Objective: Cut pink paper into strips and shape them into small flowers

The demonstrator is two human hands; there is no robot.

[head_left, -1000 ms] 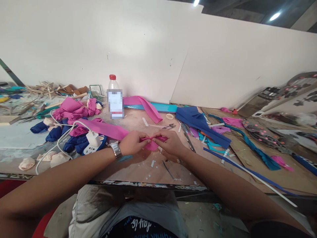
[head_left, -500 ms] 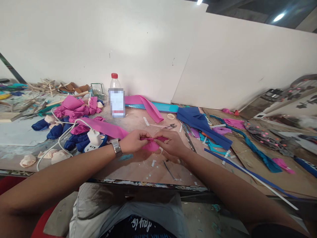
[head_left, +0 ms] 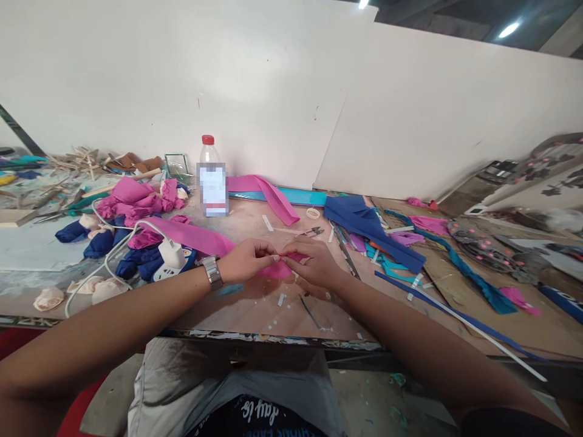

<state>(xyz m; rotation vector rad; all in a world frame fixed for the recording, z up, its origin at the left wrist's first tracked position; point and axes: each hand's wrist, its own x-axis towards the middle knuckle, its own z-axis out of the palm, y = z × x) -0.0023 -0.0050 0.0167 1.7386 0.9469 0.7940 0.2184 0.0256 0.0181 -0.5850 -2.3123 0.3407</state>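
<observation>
My left hand (head_left: 246, 260), with a metal watch on its wrist, and my right hand (head_left: 312, 262) meet over the middle of the wooden table (head_left: 255, 309). Both pinch the near end of a long pink fabric strip (head_left: 191, 237), folding it between the fingertips. The strip runs back to the left towards a white charger plug (head_left: 172, 254). Small pliers (head_left: 312, 232) lie just beyond my hands.
A red-capped plastic bottle (head_left: 212, 182) stands at the back. Pink and dark blue fabric rolls (head_left: 130, 209) are heaped at the left, cream ones (head_left: 50, 297) near the edge. Blue cloth (head_left: 364, 227), teal strips and a long white rod (head_left: 473, 331) lie to the right.
My fingertips have drawn closer together on the pink fold. Otherwise the hands stay in the same place.
</observation>
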